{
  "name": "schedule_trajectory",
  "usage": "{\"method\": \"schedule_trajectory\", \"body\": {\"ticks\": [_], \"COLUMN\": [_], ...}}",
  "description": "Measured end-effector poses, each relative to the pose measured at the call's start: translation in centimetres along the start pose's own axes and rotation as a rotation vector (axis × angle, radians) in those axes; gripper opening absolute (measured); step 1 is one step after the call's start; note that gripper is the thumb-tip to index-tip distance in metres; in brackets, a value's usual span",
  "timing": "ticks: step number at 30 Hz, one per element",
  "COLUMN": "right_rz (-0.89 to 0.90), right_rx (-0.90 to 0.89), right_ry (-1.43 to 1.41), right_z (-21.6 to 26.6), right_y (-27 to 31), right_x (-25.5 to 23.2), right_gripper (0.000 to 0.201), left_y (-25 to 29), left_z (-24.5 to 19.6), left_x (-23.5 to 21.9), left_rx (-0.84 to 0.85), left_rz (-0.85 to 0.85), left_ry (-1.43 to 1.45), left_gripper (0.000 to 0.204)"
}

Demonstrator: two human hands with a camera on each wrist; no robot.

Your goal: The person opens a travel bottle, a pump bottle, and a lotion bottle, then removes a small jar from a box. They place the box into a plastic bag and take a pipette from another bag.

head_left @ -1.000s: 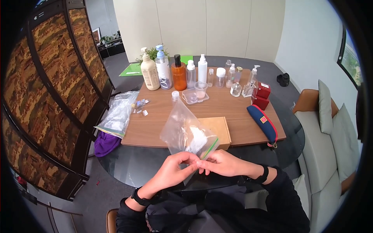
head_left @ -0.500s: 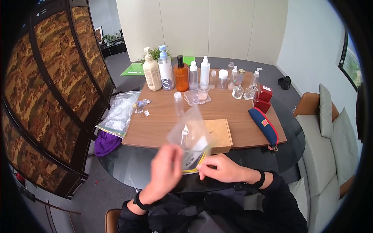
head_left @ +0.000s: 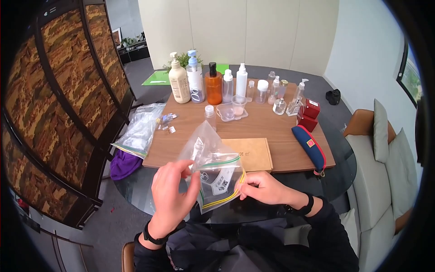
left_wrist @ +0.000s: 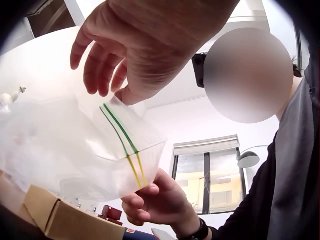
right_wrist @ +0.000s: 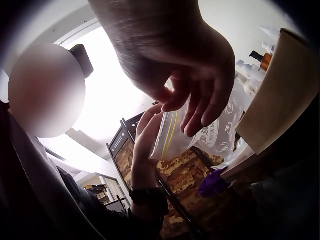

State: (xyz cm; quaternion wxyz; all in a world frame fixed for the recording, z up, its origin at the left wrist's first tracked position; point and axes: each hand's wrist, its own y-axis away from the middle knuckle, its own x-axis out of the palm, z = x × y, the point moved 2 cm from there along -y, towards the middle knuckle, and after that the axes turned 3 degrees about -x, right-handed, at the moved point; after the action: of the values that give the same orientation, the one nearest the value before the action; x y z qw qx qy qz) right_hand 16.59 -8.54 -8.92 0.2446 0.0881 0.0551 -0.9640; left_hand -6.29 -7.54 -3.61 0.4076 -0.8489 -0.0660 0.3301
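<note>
A clear zip bag (head_left: pixel 215 154), printed with white patterns and dark characters, is held in front of me with its mouth spread apart. Green and yellow zip strips line that mouth. My right hand (head_left: pixel 263 188) pinches the yellow-striped edge at its right side. At the left corner is my left hand (head_left: pixel 174 192), its thumb and index finger apart and gently bent. In the left wrist view the left thumb (left_wrist: pixel 131 96) is right at the bag's upper corner. Behind the bag lies a brown cardboard box (head_left: pixel 256 152), partly covered by it.
Pump bottles, an amber bottle (head_left: pixel 213 86) and several small bottles line the wooden board's far side. A small clear bottle (head_left: pixel 209 115) and plastic tray (head_left: pixel 231 112) are nearer. Red boxes (head_left: pixel 309 115) and a blue pouch (head_left: pixel 309 147) lie right; another zip bag (head_left: pixel 140 129) lies left.
My left hand has left the right hand's fingertips and moved left. The bag's mouth has turned toward me and spread apart, while my right hand keeps its pinch on the edge.
</note>
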Motion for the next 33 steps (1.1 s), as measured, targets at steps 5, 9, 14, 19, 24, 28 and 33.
{"method": "schedule_trajectory", "body": {"ticks": [5,9,14,19,24,28,33], "right_rz": [0.035,0.028,0.026,0.039,0.016,-0.12,-0.283], "right_rx": [0.043,0.065,0.018,0.017,0.016,0.045,0.236], "right_ry": [-0.092,-0.103,-0.108,-0.082,-0.029,-0.052,0.007], "right_z": [-1.1,-0.2,0.2,0.5,0.6,-0.5,-3.6], "right_y": [-0.1,0.1,0.2,0.2,0.3,2.2,6.0], "right_x": [-0.7,-0.7,-0.5,-0.5,-0.9,-3.3,-7.5], "right_gripper": [0.024,0.027,0.029,0.031,0.031,0.029,0.034], "left_y": [-0.8,-1.6,-1.9,-2.1,-2.0,-1.7,-0.9], "left_z": [1.3,0.6,0.4,0.3,0.4,1.2,2.8], "left_x": [0.4,0.2,0.2,0.1,-0.1,-0.6,-1.1], "left_rx": [0.028,0.039,0.061,0.056,0.081,0.026,0.007], "left_rz": [0.022,-0.039,-0.003,-0.048,-0.076,-0.141,-0.096], "left_ry": [-0.075,-0.1,-0.082,-0.054,-0.008,-0.083,-0.127], "left_gripper": [0.014,0.011,0.012,0.012,0.012,0.011,0.011]}}
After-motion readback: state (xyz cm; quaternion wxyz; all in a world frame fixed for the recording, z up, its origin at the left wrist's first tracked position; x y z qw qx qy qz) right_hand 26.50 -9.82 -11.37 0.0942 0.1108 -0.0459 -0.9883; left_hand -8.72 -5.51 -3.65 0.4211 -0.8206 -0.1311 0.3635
